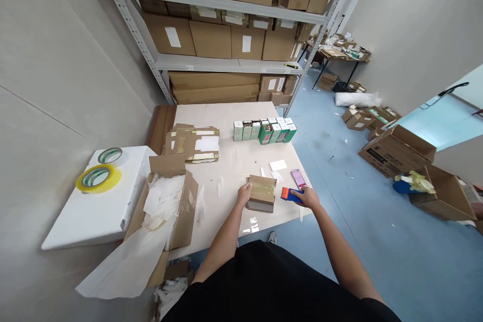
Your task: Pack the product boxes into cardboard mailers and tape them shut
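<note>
My left hand (244, 194) is closed on the left edge of a small cardboard box (262, 193) at the front of the table. The box is shut, and shiny tape runs over its top. Just right of it, my right hand (307, 197) grips a blue handheld tool with an orange end (291, 194), the end facing the box. The tool's exact kind is unclear. A purple printed packet (298, 179) lies behind my right hand, and white paper slips (278, 165) rest behind the box. Clear tape pieces (251, 225) stick near the front edge.
Green and white small cartons (274, 132) stand in rows at the table's back right. Flattened cardboard (192, 145) is stacked at left. An open carton (188, 206) with white paper stands beside tape rolls (96, 177) on a white block. Loaded shelves (211, 60) rise behind.
</note>
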Motion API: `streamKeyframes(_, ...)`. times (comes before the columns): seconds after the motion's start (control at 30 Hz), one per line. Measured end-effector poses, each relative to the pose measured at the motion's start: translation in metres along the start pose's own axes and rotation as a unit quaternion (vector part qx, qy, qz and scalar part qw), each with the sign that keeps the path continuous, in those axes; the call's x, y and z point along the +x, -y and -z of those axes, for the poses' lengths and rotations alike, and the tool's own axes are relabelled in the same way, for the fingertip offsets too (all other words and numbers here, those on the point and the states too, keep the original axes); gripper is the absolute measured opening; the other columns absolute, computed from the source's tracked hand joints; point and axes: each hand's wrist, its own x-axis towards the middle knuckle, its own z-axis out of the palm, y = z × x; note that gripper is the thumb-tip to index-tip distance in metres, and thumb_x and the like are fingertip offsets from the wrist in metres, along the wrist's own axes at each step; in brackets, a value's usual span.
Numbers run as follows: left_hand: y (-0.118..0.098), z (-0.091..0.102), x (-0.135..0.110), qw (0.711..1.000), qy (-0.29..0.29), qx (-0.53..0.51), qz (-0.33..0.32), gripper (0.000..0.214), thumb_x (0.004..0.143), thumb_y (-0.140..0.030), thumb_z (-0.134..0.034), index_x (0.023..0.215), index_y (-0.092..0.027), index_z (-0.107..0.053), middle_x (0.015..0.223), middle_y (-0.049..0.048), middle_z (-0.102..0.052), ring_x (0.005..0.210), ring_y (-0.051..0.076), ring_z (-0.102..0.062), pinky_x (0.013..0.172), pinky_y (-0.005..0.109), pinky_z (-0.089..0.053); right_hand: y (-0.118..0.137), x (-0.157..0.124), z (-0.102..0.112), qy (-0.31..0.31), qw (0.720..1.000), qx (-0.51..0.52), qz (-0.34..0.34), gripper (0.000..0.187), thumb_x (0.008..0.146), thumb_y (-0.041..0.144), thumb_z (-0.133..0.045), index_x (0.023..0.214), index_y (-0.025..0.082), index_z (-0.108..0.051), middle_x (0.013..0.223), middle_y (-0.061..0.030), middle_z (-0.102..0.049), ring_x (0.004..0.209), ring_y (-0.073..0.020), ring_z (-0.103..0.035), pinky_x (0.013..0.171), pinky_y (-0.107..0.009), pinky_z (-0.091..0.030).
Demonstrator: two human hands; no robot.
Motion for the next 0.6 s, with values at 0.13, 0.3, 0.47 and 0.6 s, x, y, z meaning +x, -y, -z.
streamKeyframes(0.13, 0.015, 0.034, 0.004, 1.000, 0.001, -0.021, 0.016, 0.055, 0.097, -0.061, -0.046, 0.112, -0.016, -0.075, 0.121, 0.0116, -0.077, 0.118, 0.028, -0.069, 0.102, 0.036, -0.051, 0.054, 0.000, -0.016, 0.006, 1.000, 0.006, 0.023, 0.055, 0.088, 0.075, -0.059, 0.086, 0.020, -0.070, 0.090, -0.0101, -0.076, 0.086, -0.0240, -0.071, 0.060, -0.026, -0.036)
streamKeyframes(0.3, 0.027, 0.087, 0.003, 0.993, -0.076, 0.014, 0.091, 0.066, 0.089, -0.064, -0.060, 0.132, -0.015, -0.064, 0.143, 0.0188, -0.064, 0.136, 0.032, -0.057, 0.109, 0.038, -0.045, 0.123, 0.002, -0.036, 0.020, 0.998, 0.009, 0.060, 0.055, 0.092, 0.073, -0.053, 0.089, 0.021, -0.070, 0.093, -0.0089, -0.077, 0.087, -0.0227, -0.071, 0.061, -0.025, -0.037)
streamKeyframes(0.47, 0.011, 0.112, 0.001, 0.996, -0.082, 0.032, 0.025, 0.057, 0.097, -0.061, -0.051, 0.134, -0.020, -0.064, 0.146, 0.0137, -0.063, 0.136, 0.028, -0.057, 0.110, 0.033, -0.042, 0.191, 0.002, -0.056, 0.028, 0.994, -0.004, 0.102, 0.058, 0.091, 0.076, -0.053, 0.092, 0.021, -0.071, 0.097, -0.0101, -0.077, 0.092, -0.0233, -0.072, 0.065, -0.026, -0.041)
streamKeyframes(0.6, 0.016, 0.113, 0.001, 0.995, -0.050, 0.018, 0.079, 0.071, 0.092, -0.059, -0.060, 0.150, -0.019, -0.049, 0.147, 0.0171, -0.061, 0.135, 0.031, -0.058, 0.110, 0.037, -0.042, 0.238, -0.001, -0.072, 0.038, 0.991, -0.033, 0.124, 0.060, 0.092, 0.076, -0.052, 0.102, 0.019, -0.072, 0.103, -0.0133, -0.077, 0.096, -0.0250, -0.073, 0.072, -0.027, -0.046)
